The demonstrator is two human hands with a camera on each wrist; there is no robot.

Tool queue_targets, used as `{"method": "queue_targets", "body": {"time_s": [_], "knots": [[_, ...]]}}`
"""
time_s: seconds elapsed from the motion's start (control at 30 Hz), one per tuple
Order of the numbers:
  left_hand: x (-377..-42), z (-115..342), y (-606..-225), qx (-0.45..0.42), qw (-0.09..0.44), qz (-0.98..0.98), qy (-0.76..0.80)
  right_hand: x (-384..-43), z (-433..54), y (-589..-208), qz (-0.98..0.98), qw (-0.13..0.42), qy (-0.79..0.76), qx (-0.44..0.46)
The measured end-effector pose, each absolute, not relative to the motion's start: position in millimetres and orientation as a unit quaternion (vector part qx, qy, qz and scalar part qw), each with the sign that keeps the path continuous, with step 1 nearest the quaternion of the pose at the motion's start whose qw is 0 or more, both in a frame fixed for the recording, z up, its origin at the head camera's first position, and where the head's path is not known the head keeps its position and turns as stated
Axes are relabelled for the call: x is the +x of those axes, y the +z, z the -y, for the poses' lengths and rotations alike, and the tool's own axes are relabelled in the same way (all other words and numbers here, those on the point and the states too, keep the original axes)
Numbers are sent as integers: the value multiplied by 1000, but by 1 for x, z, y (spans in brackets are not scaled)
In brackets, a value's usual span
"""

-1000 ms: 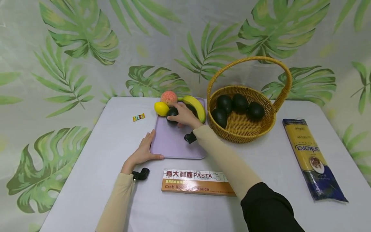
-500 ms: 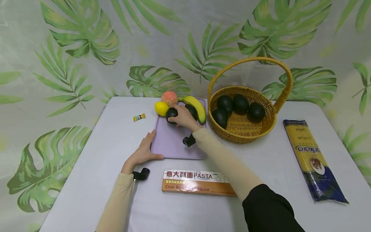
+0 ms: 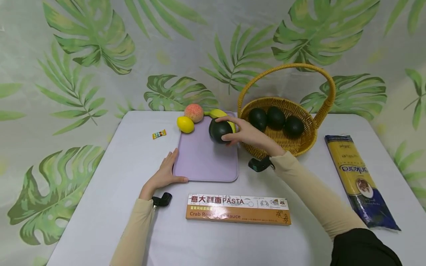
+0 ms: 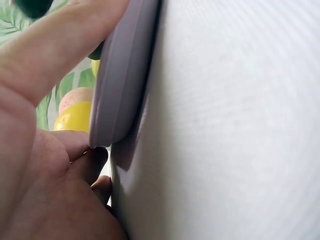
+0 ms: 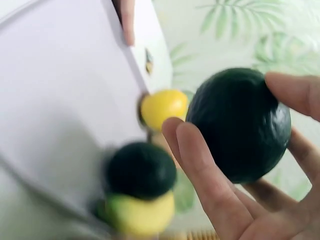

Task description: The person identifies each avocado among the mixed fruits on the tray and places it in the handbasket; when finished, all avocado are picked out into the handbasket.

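My right hand (image 3: 247,133) grips a dark green avocado (image 3: 219,131) above the back right of a lilac tray (image 3: 206,166). Thumb and fingers wrap the avocado (image 5: 240,125) in the right wrist view. Below it, a second avocado (image 5: 142,170) lies against a banana (image 5: 145,215); from the head that second one is hidden. A lemon (image 3: 185,124) and a peach (image 3: 194,112) sit at the tray's back left corner. My left hand (image 3: 163,173) rests at the front left corner, fingers straight along the side and thumb along the front edge, touching the tray wall (image 4: 117,100).
Right of the tray stands a tall-handled wicker basket (image 3: 304,147) holding several avocados, partly behind my right hand. A pasta box (image 3: 237,209) lies in front. Far right is a pasta bag (image 3: 361,181); a small wrapped candy (image 3: 159,134) lies on the left.
My right hand has taken the avocado from beside the lemon, lifted it and moved right towards the basket. The left hand has stayed at the tray's corner.
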State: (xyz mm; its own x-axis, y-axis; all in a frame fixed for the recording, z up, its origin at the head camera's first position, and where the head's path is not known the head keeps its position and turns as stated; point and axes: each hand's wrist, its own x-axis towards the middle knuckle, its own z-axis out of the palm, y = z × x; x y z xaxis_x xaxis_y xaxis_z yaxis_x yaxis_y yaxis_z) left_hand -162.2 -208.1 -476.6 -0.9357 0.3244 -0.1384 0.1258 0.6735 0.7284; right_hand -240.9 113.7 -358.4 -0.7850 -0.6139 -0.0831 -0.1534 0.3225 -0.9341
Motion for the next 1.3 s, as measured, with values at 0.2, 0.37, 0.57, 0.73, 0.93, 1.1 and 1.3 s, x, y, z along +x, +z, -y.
{"method": "queue_targets", "body": {"time_s": [0.2, 0.37, 0.57, 0.73, 0.93, 1.1, 1.3], "knots": [[-161, 208, -477, 126, 129, -905, 385, -229, -182, -354, -788, 196, -536, -231], [-161, 209, -478, 126, 128, -905, 385, -224, -231, -360, -818, 164, -521, -179], [-161, 210, -478, 127, 125, -905, 386, -222, -272, -372, -821, 155, -533, -136], [-161, 209, -477, 128, 123, -905, 385, -223, -285, -381, -824, 161, -530, -120], [-161, 207, -476, 128, 125, -904, 388, -227, -282, -387, -833, 178, -505, -140], [-161, 208, -475, 131, 123, -904, 389, -231, -274, -390, -843, 192, -473, -171], [-160, 209, -475, 131, 122, -901, 394, -234, -264, -390, -865, 203, -420, -183]]}}
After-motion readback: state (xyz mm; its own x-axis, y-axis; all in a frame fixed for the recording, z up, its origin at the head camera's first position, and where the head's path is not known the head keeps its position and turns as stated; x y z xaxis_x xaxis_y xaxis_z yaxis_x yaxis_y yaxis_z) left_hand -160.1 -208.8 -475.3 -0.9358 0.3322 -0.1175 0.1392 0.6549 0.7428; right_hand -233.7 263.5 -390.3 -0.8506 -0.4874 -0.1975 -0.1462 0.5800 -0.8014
